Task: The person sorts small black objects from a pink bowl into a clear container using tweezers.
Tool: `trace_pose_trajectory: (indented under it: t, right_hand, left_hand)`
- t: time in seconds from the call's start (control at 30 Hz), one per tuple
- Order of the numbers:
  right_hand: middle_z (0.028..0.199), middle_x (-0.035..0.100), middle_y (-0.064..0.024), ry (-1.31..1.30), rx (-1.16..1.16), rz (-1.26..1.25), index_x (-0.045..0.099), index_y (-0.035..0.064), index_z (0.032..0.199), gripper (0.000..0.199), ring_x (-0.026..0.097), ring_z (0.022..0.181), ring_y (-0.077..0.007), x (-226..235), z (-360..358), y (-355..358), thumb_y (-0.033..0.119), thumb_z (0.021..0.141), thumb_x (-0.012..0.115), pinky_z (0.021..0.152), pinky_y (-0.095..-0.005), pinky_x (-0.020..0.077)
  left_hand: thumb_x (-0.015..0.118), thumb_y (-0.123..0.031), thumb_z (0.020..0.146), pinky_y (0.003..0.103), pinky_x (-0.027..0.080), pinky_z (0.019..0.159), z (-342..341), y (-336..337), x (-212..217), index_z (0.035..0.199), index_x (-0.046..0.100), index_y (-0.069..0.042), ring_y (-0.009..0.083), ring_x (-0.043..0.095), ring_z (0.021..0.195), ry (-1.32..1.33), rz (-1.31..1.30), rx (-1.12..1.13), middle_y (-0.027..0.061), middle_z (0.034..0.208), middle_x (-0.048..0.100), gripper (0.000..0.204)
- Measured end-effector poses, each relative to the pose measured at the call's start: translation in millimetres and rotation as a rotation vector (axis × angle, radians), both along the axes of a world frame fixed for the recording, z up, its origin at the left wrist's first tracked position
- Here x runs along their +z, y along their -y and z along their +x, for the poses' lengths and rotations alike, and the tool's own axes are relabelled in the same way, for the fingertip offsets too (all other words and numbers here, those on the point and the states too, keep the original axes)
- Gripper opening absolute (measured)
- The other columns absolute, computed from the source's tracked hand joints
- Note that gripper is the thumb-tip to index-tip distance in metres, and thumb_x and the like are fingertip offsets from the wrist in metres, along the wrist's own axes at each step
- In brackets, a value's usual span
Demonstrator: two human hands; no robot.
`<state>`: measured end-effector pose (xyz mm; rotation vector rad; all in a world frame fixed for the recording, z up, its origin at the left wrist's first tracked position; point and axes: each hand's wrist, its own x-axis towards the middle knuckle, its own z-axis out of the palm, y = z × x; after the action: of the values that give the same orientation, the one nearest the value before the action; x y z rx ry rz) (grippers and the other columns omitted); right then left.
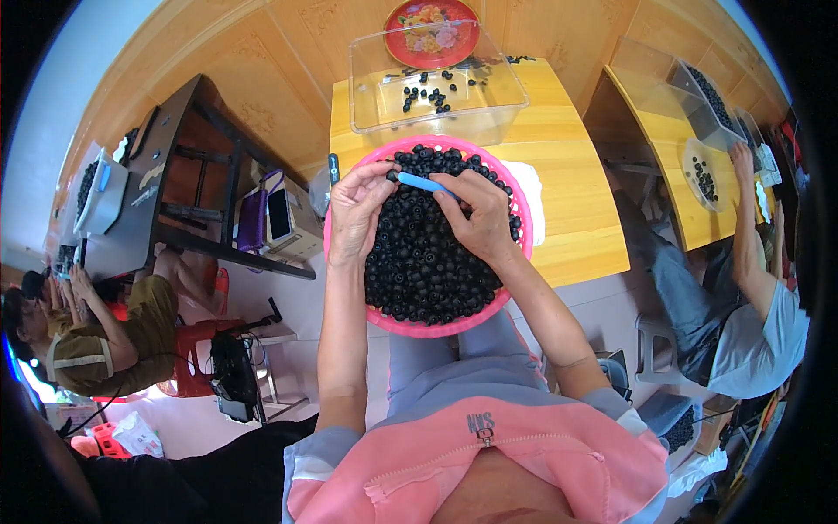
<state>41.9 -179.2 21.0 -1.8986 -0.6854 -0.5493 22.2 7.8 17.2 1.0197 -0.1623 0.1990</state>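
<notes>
A pink plastic basket (422, 329), heaped with small round black parts (432, 258), sits in front of me at the table's near edge. Above the heap, my left hand (353, 214) pinches one small black part (392, 175) between thumb and fingertips. My right hand (480, 214) is closed around a slim light-blue hand tool (421, 182), whose tip meets that part. The kind of tip cannot be made out, since it is small and partly covered by the part and fingers.
Behind the basket, a clear plastic bin (436, 127) holds several black parts on the yellow wooden table (567, 210). A red floral tray (432, 37) leans behind it. A dark-handled tool (333, 166) lies left of the basket. People work at tables on both sides.
</notes>
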Motion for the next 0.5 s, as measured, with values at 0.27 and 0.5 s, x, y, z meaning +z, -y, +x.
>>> trace_pose_trajectory:
  t: [0.27, 0.5]
  right_hand:
    - [0.065, 0.054, -0.0072, 0.049, 0.036, 0.012, 0.068, 0.0031, 0.097, 0.019, 0.050, 0.052, -0.0161, 1.1, -0.6, -2.5, 0.004, 0.078, 0.066, 0.047, -0.0273, 0.0391]
    - [0.067, 0.054, -0.0101, 0.021, 0.045, -0.009, 0.066, 0.0032, 0.095, 0.019, 0.056, 0.063, -0.0257, -0.1, -1.4, -2.4, 0.008, 0.077, 0.067, 0.055, -0.0352, 0.0449]
  left_hand:
    - [0.066, 0.009, 0.076, 0.024, 0.051, 0.081, 0.2, -2.7, -3.9, 0.103, 0.062, 0.003, 0.0145, 0.062, 0.088, -0.019, -0.042, 0.025, 0.0118, 0.099, 0.065, 0.027]
    - [0.066, 0.008, 0.076, 0.025, 0.052, 0.075, 0.0, -4.0, -5.0, 0.090, 0.061, 0.001, 0.0153, 0.064, 0.079, 0.008, -0.054, 0.044, 0.0135, 0.095, 0.065, 0.016]
